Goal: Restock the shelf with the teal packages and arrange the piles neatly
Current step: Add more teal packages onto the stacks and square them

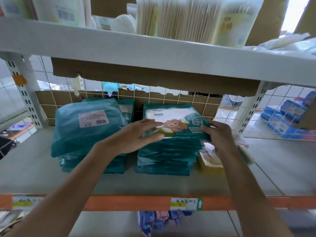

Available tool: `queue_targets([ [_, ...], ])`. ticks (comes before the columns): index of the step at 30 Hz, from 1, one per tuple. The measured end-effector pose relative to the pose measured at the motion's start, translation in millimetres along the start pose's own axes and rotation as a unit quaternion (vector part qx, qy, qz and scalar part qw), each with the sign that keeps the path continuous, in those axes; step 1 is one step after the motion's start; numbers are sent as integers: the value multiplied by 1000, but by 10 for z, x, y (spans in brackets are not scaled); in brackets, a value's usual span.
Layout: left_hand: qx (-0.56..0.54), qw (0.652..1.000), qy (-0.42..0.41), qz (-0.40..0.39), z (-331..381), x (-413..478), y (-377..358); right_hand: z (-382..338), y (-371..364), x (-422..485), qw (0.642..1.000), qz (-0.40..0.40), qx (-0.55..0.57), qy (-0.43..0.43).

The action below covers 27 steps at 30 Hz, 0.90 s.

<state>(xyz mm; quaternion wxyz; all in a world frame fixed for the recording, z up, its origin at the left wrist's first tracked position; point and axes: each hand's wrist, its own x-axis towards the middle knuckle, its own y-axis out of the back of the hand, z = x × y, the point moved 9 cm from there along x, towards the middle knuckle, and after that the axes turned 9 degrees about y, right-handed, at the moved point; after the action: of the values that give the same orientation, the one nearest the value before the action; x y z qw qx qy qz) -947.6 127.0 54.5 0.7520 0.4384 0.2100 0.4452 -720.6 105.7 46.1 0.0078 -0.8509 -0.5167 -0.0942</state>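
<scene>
Head view: two piles of teal packages sit side by side on the grey shelf (34, 168), close but apart. The left pile (89, 134) is topped by a package lying label side up; the right pile (167, 156) is topped by a package (172, 118) lying printed face up.

Both hands are on that top package, well apart from each other. The left hand (136, 135) takes its near left edge, fingers stretched over the top and thumb below, which reads as a pinch, though blur makes that uncertain. The right hand (217, 135) has its fingers curled round the near right corner.

The step looks like seating and squaring this package on the right pile. To do it well, lower it flat and level; line its front edge with the edges beneath, which look slightly fanned; nudge from both sides together so the pile does not skew. Keep clear of the yellow packet (210, 161) just beside the pile's right foot and of the wire grid (171, 98) behind; the slick wrappers will probably slide, so press lightly before letting go.
</scene>
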Motion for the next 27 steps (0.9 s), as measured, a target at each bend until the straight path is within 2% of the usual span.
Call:
queue_targets([
  [8, 108, 993, 34, -44, -28, 170, -74, -9, -121, 69, 983, -66, -172, 22],
  [16, 75, 993, 55, -80, -165, 216, -122, -4, -157, 97, 962, -88, -253, 58],
  [24, 54, 993, 46, -94, -206, 216, -124, 22, -118, 48, 965, -76, -245, 60],
  [27, 57, 993, 45, -96, -206, 200, -107, -39, -97, 14, 952, -61, -287, 85],
])
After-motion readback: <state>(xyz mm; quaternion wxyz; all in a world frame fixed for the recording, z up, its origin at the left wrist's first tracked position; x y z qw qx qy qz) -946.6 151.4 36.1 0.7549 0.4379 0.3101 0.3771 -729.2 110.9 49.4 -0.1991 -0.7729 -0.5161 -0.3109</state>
